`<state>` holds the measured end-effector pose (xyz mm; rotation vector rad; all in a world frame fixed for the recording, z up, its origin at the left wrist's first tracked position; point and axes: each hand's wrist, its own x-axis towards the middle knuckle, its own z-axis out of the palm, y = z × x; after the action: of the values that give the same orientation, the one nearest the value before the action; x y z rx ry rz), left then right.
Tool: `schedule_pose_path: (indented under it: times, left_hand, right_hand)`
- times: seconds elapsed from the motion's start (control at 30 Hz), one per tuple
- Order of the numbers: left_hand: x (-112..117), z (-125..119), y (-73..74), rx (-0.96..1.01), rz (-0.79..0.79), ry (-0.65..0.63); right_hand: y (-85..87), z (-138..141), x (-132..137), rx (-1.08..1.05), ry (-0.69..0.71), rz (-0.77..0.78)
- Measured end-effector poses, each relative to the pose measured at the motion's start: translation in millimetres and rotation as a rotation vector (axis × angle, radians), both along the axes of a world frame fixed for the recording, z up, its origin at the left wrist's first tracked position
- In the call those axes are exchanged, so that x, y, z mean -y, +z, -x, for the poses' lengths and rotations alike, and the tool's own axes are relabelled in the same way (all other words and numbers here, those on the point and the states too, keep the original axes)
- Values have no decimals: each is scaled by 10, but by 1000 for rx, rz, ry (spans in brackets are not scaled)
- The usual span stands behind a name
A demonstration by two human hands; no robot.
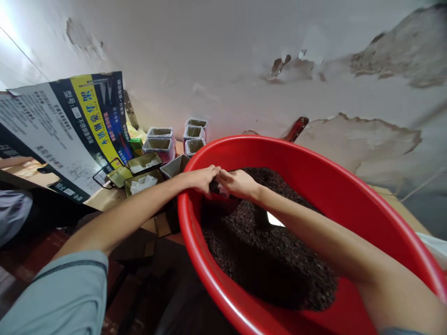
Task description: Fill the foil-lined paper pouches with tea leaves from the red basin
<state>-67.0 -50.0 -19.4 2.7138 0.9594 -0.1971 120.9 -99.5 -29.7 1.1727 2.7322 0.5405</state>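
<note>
- Reaching over the rim from a grey-blue sleeve (66,288), nearest the camera.
- Gripping a small dark bundle (214,188) with clear plastic on it, between a curled left hand (202,178) and a closed right hand (240,183), with fingertips close together.
- Holding this bundle just inside the left side of a red tub (314,179), above loose dark flakes (240,223).
- Passing the right forearm over a partly hidden white object (275,220).
- Working beside open tins (143,162), crumpled plastic (144,184) and lined containers (162,148), left of the tub.
- Facing a peeling wall (223,65), with printed cardboard (84,135) and another person's sleeve (14,211) farther left.
</note>
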Motion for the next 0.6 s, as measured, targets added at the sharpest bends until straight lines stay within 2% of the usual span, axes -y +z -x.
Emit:
schedule_pose_path:
  times: [0.1, 0.17, 0.23, 0.3, 0.4, 0.5, 0.6]
  left_hand:
    - [-192, -60, 2, -45, -70, -104]
    - [-265, -64, 56, -107, -140, -97]
    - [-289, -63, 124, -137, -104, -99]
    - [-265, -66, 194, -60, -1, -123]
    - [-116, -63, 248, 128, 51, -102]
    - [135, -48, 166, 48, 43, -59]
    - [279, -52, 41, -11, -58, 9]
  right_hand:
    - [40, -152, -63, 89, 356, -11]
    - [95, -227, -51, 106, 609, 12]
    - [136, -268, -13, 106, 786, 46]
    - [134, -290, 8, 90, 832, 41]
    - [41, -315, -40, 12, 763, -53]
    - [-67, -329, -113, -61, 692, -150]
    - [-83, -309, -103, -65, 681, -217]
